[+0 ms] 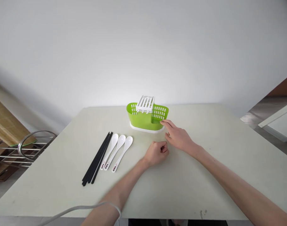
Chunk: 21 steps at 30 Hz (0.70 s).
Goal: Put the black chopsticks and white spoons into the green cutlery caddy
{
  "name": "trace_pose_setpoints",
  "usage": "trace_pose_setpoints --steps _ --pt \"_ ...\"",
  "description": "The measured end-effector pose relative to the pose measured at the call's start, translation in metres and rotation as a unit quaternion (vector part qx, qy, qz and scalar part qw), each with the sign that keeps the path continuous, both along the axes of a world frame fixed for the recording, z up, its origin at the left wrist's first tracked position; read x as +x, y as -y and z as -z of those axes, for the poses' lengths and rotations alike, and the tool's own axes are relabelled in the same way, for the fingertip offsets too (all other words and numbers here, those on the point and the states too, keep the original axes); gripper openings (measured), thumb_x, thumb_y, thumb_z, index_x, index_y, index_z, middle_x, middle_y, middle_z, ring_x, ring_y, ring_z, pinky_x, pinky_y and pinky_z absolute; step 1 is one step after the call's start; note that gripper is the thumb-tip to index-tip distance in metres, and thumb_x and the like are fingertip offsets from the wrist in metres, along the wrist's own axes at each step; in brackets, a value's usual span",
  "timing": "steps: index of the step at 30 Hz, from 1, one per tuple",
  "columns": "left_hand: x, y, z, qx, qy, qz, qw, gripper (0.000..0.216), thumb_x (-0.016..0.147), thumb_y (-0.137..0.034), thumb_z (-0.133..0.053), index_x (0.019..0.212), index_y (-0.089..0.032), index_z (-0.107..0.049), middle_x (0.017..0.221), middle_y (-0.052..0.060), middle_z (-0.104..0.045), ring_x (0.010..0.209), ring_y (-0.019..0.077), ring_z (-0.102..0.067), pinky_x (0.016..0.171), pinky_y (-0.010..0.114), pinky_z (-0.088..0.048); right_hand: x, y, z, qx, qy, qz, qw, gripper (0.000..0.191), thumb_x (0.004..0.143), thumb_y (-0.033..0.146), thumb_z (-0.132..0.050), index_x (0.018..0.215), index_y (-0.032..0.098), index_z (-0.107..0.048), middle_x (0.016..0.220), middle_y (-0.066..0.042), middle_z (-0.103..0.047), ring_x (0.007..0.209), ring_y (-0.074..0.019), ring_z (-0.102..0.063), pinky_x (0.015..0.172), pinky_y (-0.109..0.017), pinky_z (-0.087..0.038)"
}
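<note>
A green utensil caddy (pixel 141 121) with a white base and a white slatted rack (pixel 145 104) across its top stands at the far middle of the table. My right hand (pixel 177 135) lies at its lower front right side, fingers stretched out, the fingertips at the green wall. Nothing is held in it. Nearer to me, my left hand (pixel 157 153) rests on the table as a loose fist, with nothing showing in it. To its left are three white spoons (pixel 121 150), side by side with bowls pointing away. Beside them lies a bundle of several black chopsticks (pixel 97 160).
The pale table (pixel 192 194) reaches back to a plain wall (pixel 143 50). A grey cable (pixel 87 207) crosses my left forearm at the front edge. On the left stand a metal rack (pixel 28 147) and a tan panel (pixel 10 116).
</note>
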State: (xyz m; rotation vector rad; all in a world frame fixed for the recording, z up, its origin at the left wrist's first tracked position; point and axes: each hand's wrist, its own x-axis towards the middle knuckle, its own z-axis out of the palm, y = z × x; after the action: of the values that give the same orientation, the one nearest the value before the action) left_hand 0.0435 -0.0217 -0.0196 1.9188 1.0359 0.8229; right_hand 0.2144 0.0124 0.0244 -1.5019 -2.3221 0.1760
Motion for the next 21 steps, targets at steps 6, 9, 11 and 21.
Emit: trace_pose_setpoints --steps 6,9,11,21 --pt "-0.002 0.003 0.002 0.077 -0.025 -0.053 0.995 0.027 0.078 -0.013 -0.050 0.065 -0.022 -0.028 0.059 -0.007 -0.034 0.058 0.0104 -0.027 0.060 0.026 -0.026 0.032 0.024 0.020 0.045 -0.050 0.009 0.998 0.058 0.092 0.016 -0.043 0.149 0.024 -0.041 0.155 -0.012 -0.050 0.113 -0.0282 -0.070 0.074 -0.040 -0.060" --pt "0.000 0.005 0.004 0.133 -0.078 -0.072 0.985 0.030 0.080 -0.012 -0.052 0.066 -0.022 -0.028 0.062 -0.005 -0.040 0.060 0.0115 -0.032 0.061 0.027 -0.025 0.042 0.038 0.024 0.053 -0.042 0.034 0.997 0.057 0.093 0.018 -0.043 0.150 0.025 -0.040 0.156 -0.013 -0.049 0.112 -0.0286 -0.070 0.070 -0.040 -0.060" --pt "0.001 0.005 0.004 0.171 -0.090 -0.089 0.977 0.030 0.082 -0.013 -0.054 0.067 -0.023 -0.030 0.064 -0.003 -0.044 0.063 0.0130 -0.038 0.062 0.028 -0.028 0.045 0.045 0.024 0.055 -0.028 0.052 0.997 0.058 0.094 0.020 -0.042 0.152 0.025 -0.038 0.158 -0.012 -0.048 0.111 -0.0285 -0.071 0.067 -0.039 -0.059" --pt "0.000 -0.005 0.013 0.221 -0.067 -0.203 0.952 0.014 0.088 -0.013 -0.059 0.093 -0.023 -0.052 0.101 0.007 -0.060 0.098 0.0236 -0.058 0.088 0.039 -0.051 0.055 0.045 0.032 0.083 0.009 0.116 0.990 0.070 0.090 0.019 -0.044 0.159 0.025 -0.032 0.162 -0.009 -0.046 0.116 -0.0288 -0.069 0.072 -0.040 -0.061"
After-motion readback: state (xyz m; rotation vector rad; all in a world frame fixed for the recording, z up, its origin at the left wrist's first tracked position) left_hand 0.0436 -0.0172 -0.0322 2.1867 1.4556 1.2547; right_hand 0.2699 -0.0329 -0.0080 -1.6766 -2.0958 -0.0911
